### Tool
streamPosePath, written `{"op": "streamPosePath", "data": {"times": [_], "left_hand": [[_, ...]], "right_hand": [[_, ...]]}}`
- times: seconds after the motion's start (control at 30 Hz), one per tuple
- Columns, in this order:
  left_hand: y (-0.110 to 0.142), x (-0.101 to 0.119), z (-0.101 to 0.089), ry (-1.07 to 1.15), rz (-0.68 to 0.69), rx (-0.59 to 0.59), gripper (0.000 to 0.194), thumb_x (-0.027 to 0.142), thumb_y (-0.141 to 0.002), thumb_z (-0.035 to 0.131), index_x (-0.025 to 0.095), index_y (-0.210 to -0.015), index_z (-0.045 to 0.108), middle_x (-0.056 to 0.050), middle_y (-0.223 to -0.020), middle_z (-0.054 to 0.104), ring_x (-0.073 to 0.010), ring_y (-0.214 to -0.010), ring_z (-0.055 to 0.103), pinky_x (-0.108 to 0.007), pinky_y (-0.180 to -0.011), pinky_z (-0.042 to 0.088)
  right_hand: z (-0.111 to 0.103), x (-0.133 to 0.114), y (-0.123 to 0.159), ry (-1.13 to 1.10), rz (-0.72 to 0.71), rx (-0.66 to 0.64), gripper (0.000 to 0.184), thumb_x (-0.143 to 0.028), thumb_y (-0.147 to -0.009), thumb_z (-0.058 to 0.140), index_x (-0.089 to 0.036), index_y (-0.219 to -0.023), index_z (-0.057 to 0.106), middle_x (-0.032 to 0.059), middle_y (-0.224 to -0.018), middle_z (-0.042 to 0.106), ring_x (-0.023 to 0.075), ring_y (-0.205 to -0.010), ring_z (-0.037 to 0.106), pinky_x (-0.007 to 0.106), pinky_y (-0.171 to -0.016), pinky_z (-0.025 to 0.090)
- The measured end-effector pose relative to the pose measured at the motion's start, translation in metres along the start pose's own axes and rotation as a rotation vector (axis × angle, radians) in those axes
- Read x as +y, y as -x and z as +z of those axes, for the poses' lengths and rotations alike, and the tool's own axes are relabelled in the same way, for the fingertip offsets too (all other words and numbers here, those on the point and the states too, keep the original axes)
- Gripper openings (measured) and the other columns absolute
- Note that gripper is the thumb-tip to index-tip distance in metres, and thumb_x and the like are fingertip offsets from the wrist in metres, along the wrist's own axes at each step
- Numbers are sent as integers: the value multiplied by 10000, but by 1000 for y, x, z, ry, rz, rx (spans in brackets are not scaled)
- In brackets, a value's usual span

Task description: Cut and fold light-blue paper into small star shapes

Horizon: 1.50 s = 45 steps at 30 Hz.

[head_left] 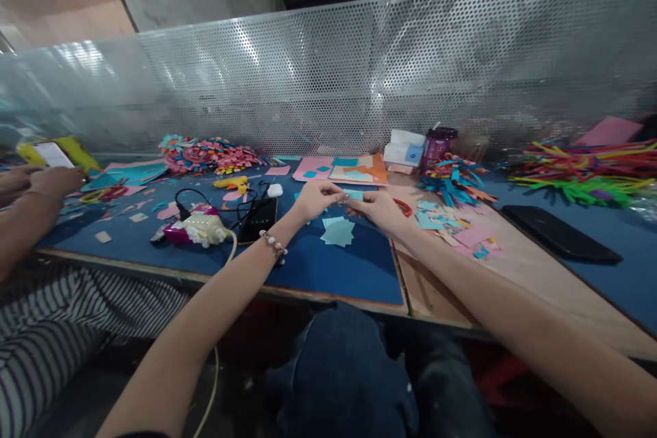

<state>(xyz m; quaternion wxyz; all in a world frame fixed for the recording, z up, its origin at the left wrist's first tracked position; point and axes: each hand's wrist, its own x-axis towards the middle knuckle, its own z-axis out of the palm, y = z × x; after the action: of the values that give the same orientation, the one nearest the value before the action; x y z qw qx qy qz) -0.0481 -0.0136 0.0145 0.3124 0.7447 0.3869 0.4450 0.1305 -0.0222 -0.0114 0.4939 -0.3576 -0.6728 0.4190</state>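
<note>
Light blue paper [355,194] is held up above the blue tabletop [333,272], between the fingertips of the person's two hands. The left hand [318,200] pinches it from the left, thumb and fingers drawn narrow, and the right hand [378,209] grips it from the right in the same way; its exact folds are too small to tell. A beaded bracelet [274,246] circles the left wrist. Just below the hands, a fanned stack of pale blue squares [337,232] lies flat on the tabletop. Beyond the hands are pink and orange sheets [378,170] with smaller blue pieces on them. To the left lie a dark phone [259,220], a white case [275,189], a yellow glue gun [232,183] and a power strip [198,228] with a cable. To the right, paper scraps [436,215] are scattered near the right forearm, with a purple cup [439,148] behind them. At the far left, a co-worker's hand [55,185] is near a lit phone screen [53,155].
</note>
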Motion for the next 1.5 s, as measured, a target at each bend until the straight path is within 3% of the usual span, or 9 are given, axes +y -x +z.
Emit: {"op": "streamPosePath", "data": {"times": [0.6,0.83,0.97,1.1,1.3,1.5], "left_hand": [[1,4,-4,30,-27,-26,273,369,-677,716,117,-781,699,-55,-669,667,-124,-600,590,-253,-591,482],[0,2,-6,65,-31,-26,272,365,-672,720,116,-776,691,-55,-690,665,-114,-606,585,-252,-601,480],[0,0,-5,80,-38,-7,272,360,-665,723,111,-770,691,-53,-680,661,-122,-615,592,-254,-602,474],[0,1,-4,84,-24,13,292,379,-665,718,111,-781,704,-49,-656,656,-115,-592,561,-253,-589,459],[0,3,-1,24,16,31,259,371,-671,705,125,-749,714,-41,-646,648,-109,-600,534,-246,-585,422],[2,4,1,74,12,51,239,361,-657,715,140,-748,727,-54,-736,683,-128,-684,557,-260,-656,430]], "right_hand": [[-10,4,-3,84,28,-24,354,-495,-646,728,-142,-644,699,72,-659,701,120,-541,572,236,-512,438],[-14,-5,0,31,37,-118,360,-519,-702,672,-166,-727,736,76,-728,720,158,-634,624,257,-562,473],[-11,-6,2,69,27,-76,362,-507,-710,673,-150,-723,730,84,-714,713,157,-634,618,256,-556,466],[-2,-5,3,-36,58,-42,326,-461,-687,708,-162,-815,722,79,-816,718,161,-701,628,237,-545,447],[1,-12,6,69,29,32,317,-446,-685,700,-132,-728,707,63,-689,688,124,-577,556,242,-528,412],[-1,-14,8,71,47,-3,322,-435,-694,694,-126,-784,700,58,-725,690,113,-595,545,230,-545,402]]}}
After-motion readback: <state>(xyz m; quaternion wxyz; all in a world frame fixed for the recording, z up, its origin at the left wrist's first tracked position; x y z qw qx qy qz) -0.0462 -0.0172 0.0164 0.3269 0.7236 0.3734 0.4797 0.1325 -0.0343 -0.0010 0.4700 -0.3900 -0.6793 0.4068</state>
